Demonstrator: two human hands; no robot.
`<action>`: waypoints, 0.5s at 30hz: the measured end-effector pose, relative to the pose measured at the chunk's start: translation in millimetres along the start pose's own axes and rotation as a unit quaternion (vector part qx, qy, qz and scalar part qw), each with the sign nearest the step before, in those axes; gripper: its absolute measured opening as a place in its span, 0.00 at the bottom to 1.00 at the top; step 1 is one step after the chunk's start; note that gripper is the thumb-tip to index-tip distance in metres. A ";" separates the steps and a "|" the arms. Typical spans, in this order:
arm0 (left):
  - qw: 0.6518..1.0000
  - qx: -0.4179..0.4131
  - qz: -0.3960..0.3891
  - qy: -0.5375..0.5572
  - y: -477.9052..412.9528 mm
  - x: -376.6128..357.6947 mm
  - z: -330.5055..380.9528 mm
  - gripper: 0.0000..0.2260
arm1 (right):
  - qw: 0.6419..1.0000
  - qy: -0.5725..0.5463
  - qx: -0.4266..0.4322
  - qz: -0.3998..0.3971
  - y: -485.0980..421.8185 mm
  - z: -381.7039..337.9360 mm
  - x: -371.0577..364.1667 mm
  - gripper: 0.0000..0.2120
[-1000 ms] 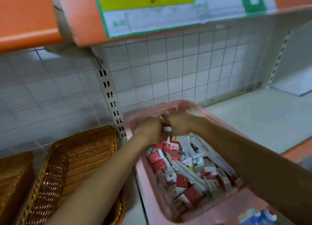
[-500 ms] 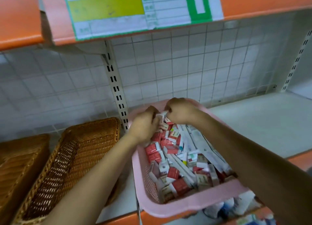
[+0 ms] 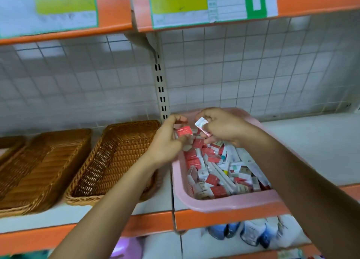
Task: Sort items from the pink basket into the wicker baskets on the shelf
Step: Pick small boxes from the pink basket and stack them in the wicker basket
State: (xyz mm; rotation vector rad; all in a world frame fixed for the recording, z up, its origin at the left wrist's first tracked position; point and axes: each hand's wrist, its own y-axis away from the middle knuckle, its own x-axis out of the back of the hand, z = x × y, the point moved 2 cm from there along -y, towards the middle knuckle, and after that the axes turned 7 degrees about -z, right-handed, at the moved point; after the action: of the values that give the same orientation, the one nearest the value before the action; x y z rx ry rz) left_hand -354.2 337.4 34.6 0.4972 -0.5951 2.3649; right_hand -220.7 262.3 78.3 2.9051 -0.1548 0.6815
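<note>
White shelf point(image 3: 311, 151), pink basket point(image 3: 233, 202); over it left hand point(image 3: 165, 144) pinching a red box point(image 3: 183, 131), right hand point(image 3: 224, 125) perhaps a white packet point(image 3: 201, 125).

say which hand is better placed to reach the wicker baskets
Likely left: the left hand pinches a red box beside the nearest wicker basket; the right hand, with a white box, is over the pink basket.

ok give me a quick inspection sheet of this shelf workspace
surface: white shelf with orange front edge.
job's things: pink basket full of small boxes; near wicker basket and second wicker basket to its left.
clutter: nothing seen.
grippers: left hand pinches a red box; right hand holds a white box.
cables: nothing seen.
surroundings: tiled wall, paper labels on the shelf above, bagged goods below.
</note>
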 end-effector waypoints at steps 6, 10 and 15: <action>1.000 0.007 0.010 -0.004 31.5 38.4 -6.5 0.15 | 0.997 0.058 0.027 -0.038 5.4 -17.3 -35.0 0.18; 1.000 0.009 0.012 -0.013 63.8 68.7 -10.2 0.16 | 0.995 0.073 0.040 -0.050 6.7 -35.7 -75.0 0.18; 0.996 0.040 0.026 -0.072 117.7 124.0 -26.6 0.15 | 0.991 0.084 0.080 -0.063 4.1 -67.3 -143.3 0.17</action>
State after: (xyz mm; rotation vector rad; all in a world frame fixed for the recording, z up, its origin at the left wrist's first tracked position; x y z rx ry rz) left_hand -527.0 331.0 39.2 0.7000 -0.5853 2.4235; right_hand -378.2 279.2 74.1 2.9569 0.1083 0.9515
